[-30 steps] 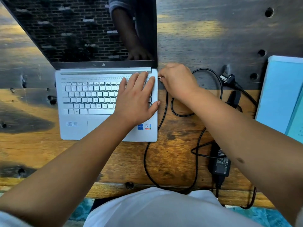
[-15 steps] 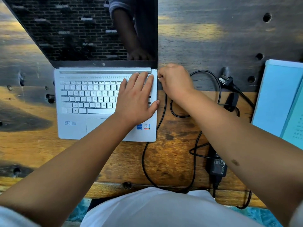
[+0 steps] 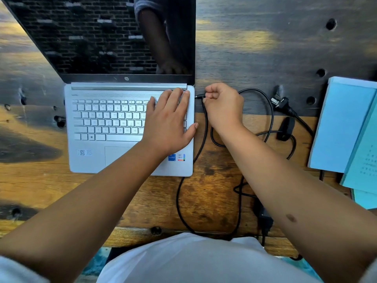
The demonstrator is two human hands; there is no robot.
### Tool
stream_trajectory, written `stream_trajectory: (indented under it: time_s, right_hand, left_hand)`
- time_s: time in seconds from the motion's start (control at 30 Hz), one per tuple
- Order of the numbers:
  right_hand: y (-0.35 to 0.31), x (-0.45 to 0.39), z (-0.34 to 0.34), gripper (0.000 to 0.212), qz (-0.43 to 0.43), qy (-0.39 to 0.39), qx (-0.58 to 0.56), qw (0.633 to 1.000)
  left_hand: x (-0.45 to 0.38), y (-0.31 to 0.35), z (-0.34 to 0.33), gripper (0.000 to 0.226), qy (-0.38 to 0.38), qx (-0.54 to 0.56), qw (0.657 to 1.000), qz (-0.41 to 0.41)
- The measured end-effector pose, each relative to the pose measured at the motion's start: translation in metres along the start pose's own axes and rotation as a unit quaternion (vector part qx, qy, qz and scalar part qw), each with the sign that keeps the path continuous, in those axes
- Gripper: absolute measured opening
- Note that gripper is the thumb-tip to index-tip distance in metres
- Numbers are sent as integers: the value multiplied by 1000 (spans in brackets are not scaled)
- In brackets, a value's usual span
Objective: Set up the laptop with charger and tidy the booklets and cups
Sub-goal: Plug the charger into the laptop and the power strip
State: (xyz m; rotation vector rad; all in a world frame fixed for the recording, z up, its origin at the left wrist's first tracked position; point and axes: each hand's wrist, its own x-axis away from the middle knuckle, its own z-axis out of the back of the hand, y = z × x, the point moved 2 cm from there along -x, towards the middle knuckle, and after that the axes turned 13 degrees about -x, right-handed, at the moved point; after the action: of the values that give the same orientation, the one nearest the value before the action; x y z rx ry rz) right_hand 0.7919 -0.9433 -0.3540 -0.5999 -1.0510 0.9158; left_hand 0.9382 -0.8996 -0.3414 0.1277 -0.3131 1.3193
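I am observing an open silver laptop (image 3: 114,127) sitting on the worn wooden table (image 3: 220,176), its dark screen reflecting a brick pattern and an arm. I am reading the "hp" logo on the bezel below the screen, a blue sticker marked "CORE" at the front right of the palm rest, and a second sticker beside it that appears to read "IRIS"; a QR-code label at the front left is too small to read.

The left hand (image 3: 169,127) is lying open and flat, palm down, over the right part of the keyboard, fingers extended toward the hinge and gripping nothing.

The right hand (image 3: 222,107) is curling closed, pinching the black charger plug (image 3: 199,96), whose tip is pointing at the laptop's right edge, just beside it; I cannot tell whether the tip is touching the port.

The black charger cable (image 3: 204,139) is looping down along the laptop's right side and across the table toward the front edge. The black power brick (image 3: 265,219) is lying near the front edge, partly hidden by the right forearm. The black mains plug (image 3: 280,103) is resting unplugged to the right of the right hand.

Light blue booklets (image 3: 344,127) are stacked at the right edge of the view, with faint print I cannot read.
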Motion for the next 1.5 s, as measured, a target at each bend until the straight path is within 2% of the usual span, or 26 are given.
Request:
stream_trajectory:
  time_s: [0.33, 0.47, 0.57, 0.77, 0.97, 1.13, 1.5]
  right_hand:
    - [0, -5, -2, 17, -27, -20, 14, 999]
    - [-2, -2, -4, 25, 32, -65, 83, 994]
    - [-7, -1, -5, 23, 76, -85, 141, 983]
    - [-16, -11, -3, 15, 50, -94, 225, 968]
    - [-11, -8, 2, 20, 50, -106, 194, 974]
    - [-10, -9, 1, 18, 45, -84, 176, 980]
    - [-9, -9, -3, 14, 51, -91, 166, 981]
  left_hand:
    - [3, 8, -2, 84, -11, -30, 999, 3]
    - [2, 9, -3, 85, -21, -33, 999, 19]
    - [-1, 9, -3, 84, -18, -24, 999, 34]
    - [-3, 11, -4, 83, -11, -11, 999, 42]
    - [-5, 13, -4, 81, -5, -2, 999, 52]
    - [-7, 12, -3, 80, 4, 4, 998, 55]
    - [-5, 10, -3, 81, 8, 9, 999, 40]
